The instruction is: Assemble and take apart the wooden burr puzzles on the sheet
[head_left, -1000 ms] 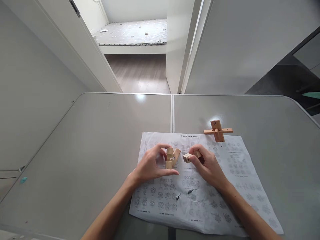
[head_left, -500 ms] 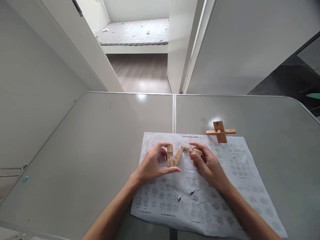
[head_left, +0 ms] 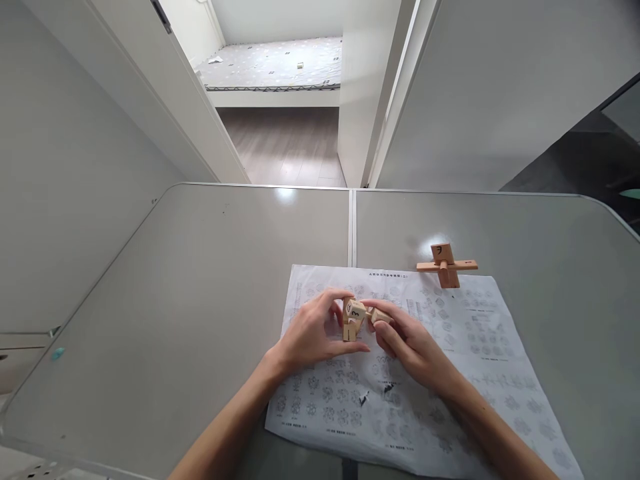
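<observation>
My left hand (head_left: pixel 320 327) is curled around light wooden puzzle pieces (head_left: pixel 349 331), one of them marked "1", with the thumb below and the fingers above. In my right hand (head_left: pixel 400 333) a notched wooden puzzle piece (head_left: pixel 356 310) with a "3" on its end is pinched between thumb and fingers. Its marked end overlaps the left hand's pieces; whether they interlock I cannot tell. Under both hands lies a creased instruction sheet (head_left: pixel 470 373) printed with small diagrams. An assembled wooden cross puzzle (head_left: pixel 444 266) stands at the sheet's upper right edge.
The grey folding table (head_left: pixel 150 320) has a seam (head_left: pixel 353 227) running down its middle. Beyond its far edge, an open doorway shows a bed (head_left: pixel 280 67) with a patterned cover. A white wall (head_left: pixel 480 93) rises behind the right side.
My right hand has moved left, bringing the piece marked "3" against the pieces in my left hand. The camera view has shifted slightly.
</observation>
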`<control>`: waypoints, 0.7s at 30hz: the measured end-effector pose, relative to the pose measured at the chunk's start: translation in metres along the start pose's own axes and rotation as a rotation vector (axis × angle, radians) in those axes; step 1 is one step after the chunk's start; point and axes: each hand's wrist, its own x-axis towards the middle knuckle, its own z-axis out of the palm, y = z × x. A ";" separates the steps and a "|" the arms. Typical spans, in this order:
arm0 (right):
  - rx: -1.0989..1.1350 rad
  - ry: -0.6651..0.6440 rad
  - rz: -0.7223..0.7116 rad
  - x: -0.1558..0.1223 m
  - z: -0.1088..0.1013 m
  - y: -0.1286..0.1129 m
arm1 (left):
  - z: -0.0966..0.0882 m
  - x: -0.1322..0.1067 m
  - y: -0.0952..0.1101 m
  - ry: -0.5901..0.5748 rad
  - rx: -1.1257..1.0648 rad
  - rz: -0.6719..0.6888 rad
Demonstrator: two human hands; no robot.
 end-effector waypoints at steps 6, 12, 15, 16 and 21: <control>0.003 -0.017 -0.060 0.000 0.006 0.003 | 0.001 0.000 -0.001 -0.022 0.030 0.050; -0.046 -0.024 -0.114 0.001 0.010 0.003 | 0.001 0.002 0.001 -0.027 0.073 0.118; -0.060 -0.031 -0.126 0.000 0.010 0.000 | 0.001 0.001 0.001 -0.028 0.102 0.157; -0.066 -0.032 -0.129 0.000 0.010 0.000 | 0.002 0.001 0.001 -0.031 0.111 0.167; -0.087 -0.022 -0.120 0.000 0.010 0.000 | 0.003 0.001 -0.001 -0.034 0.154 0.195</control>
